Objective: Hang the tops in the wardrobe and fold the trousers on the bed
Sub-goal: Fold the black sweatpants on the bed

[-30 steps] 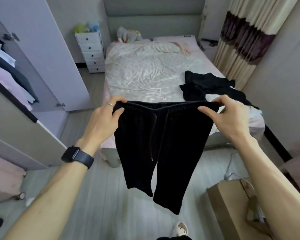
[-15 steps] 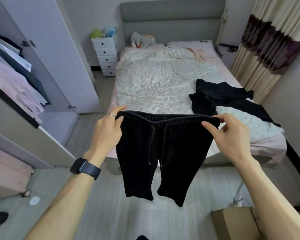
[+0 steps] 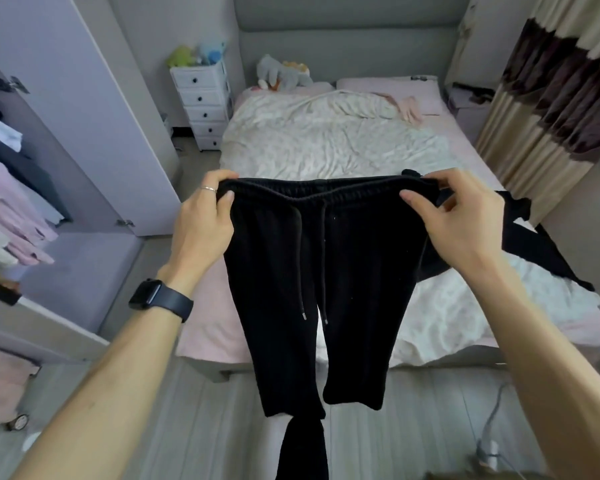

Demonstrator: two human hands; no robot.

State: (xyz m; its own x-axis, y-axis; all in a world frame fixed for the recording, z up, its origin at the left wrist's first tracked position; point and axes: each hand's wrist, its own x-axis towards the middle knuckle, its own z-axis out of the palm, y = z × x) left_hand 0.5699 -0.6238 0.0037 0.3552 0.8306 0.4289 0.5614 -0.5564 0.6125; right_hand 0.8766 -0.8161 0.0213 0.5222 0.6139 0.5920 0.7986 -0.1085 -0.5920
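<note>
Right now I hold the black trousers (image 3: pixel 309 271) up by the waistband, over the foot edge of the bed (image 3: pixel 326 143). My left hand (image 3: pixel 201 220) grips the left end of the band, fingers curled over the top and thumb pressed on the front. My right hand (image 3: pixel 461 216) pinches the right end the same way, thumb in front and fingers bunched behind the cloth. The band is stretched flat between them, and both legs hang straight down, their hems below the foot edge and above the floor. Two drawstrings (image 3: pixel 300 265) dangle from the middle of the band.

A heap of black clothes (image 3: pixel 541 244) lies along the bed's right edge, near the foot corner, partly hidden behind my right hand. The wardrobe (image 3: pixel 94 116) stands open on my left, with pink and dark tops (image 3: pixel 14 209) hanging inside. A dark watch (image 3: pixel 160 299) sits on my left wrist, and a thin ring (image 3: pixel 208 189) on that hand.
</note>
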